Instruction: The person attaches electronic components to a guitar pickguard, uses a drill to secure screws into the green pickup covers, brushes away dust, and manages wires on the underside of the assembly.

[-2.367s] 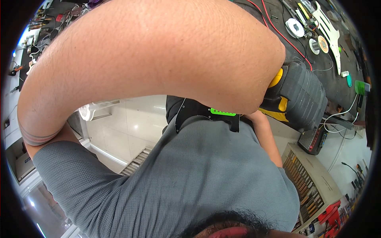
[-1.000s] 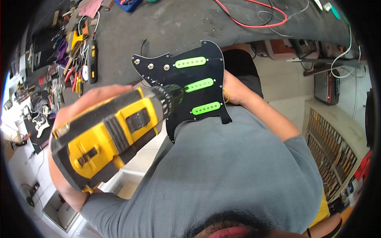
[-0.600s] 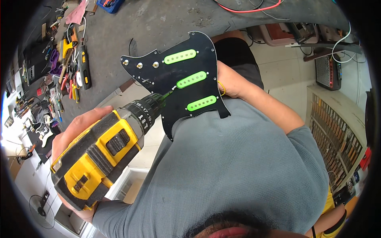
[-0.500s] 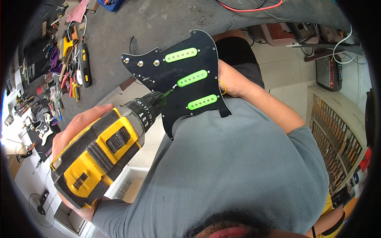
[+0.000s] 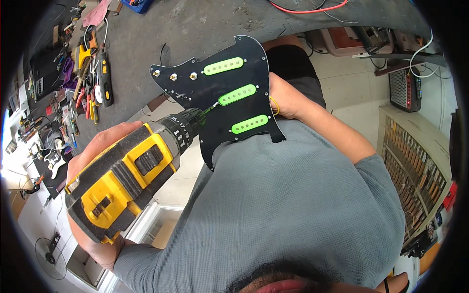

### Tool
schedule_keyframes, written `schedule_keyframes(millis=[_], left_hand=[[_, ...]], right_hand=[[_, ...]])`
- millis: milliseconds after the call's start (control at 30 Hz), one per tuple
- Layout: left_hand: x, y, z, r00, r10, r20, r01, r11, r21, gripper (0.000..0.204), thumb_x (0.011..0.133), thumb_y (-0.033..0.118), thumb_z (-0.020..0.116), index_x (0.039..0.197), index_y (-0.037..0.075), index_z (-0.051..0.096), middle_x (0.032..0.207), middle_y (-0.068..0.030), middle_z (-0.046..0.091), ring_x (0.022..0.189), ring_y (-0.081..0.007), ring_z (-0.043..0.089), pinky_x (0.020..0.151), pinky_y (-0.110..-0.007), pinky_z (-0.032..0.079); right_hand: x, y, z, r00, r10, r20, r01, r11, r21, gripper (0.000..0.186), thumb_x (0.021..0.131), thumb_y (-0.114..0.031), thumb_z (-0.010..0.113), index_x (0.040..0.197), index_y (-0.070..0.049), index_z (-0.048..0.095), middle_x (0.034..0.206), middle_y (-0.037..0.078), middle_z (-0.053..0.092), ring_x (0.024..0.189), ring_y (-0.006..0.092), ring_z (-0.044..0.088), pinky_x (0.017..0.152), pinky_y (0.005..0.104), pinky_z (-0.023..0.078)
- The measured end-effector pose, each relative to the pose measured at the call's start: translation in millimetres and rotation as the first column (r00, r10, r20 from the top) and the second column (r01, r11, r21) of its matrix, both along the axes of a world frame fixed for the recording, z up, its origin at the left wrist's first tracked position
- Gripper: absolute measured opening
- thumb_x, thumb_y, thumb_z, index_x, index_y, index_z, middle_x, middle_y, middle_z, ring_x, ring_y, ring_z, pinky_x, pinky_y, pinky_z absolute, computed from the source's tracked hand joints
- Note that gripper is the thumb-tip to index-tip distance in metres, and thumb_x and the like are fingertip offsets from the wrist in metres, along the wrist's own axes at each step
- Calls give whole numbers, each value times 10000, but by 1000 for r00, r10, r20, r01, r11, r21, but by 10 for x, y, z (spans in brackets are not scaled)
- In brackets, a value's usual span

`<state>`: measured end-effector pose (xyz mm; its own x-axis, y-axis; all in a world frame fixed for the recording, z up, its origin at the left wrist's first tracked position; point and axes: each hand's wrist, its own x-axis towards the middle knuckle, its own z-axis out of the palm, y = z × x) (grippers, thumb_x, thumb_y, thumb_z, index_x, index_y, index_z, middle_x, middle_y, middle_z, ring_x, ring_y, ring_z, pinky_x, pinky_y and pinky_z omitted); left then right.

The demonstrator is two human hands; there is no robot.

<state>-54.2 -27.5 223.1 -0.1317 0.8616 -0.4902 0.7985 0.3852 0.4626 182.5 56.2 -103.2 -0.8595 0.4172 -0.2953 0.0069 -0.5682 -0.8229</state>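
A yellow and black cordless drill (image 5: 131,178) is gripped in my left hand (image 5: 95,146), its fingers wrapped round the handle side and partly hidden by the drill body. The greenish driver bit (image 5: 210,110) reaches a small screw (image 5: 215,104) at the left end of the middle pickup (image 5: 237,94). That pickup sits in a black guitar pickguard (image 5: 205,90), with another green pickup above it and one below. Three metal posts stick up near its left corner. My right hand (image 5: 284,97) holds the pickguard by its right edge; the fingers are hidden behind it.
A dark workbench (image 5: 195,29) spans the top, with pliers (image 5: 88,102), a rotary tool (image 5: 104,78) and other tools at left. A rack of files (image 5: 415,171) stands at right, below a small amplifier (image 5: 405,90). Another person's arm (image 5: 398,283) shows at lower right.
The drill has shifted slightly right, its bit still at the middle pickup's screw. The pickguard has barely moved. At lower right the other person's arm has moved lower.
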Motion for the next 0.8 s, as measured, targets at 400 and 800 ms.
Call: schedule_keyframes(millis=[400, 800], left_hand=[[-17, 2, -28, 999, 44, 22, -45, 999, 18, 424, 900, 152, 791, 1302, 19, 763, 1227, -127, 792, 1142, -211, 767, 1062, -329, 560], [84, 57, -57, 989, 149, 18, -149, 989, -12, 456, 913, 238, 744, 1291, -16, 763, 1205, -173, 799, 1105, -233, 785, 1040, -329, 570]], right_hand=[[4, -12, 31, 999, -50, 17, 50, 999, 13, 782, 810, -286, 972, 1409, 50, 598, 1305, 97, 718, 1196, 157, 652, 1057, 331, 522], [23, -33, -5, 995, -95, 27, 96, 995, -26, 761, 807, -272, 971, 1388, 62, 612, 1300, 122, 725, 1177, 162, 664, 1035, 328, 534]])
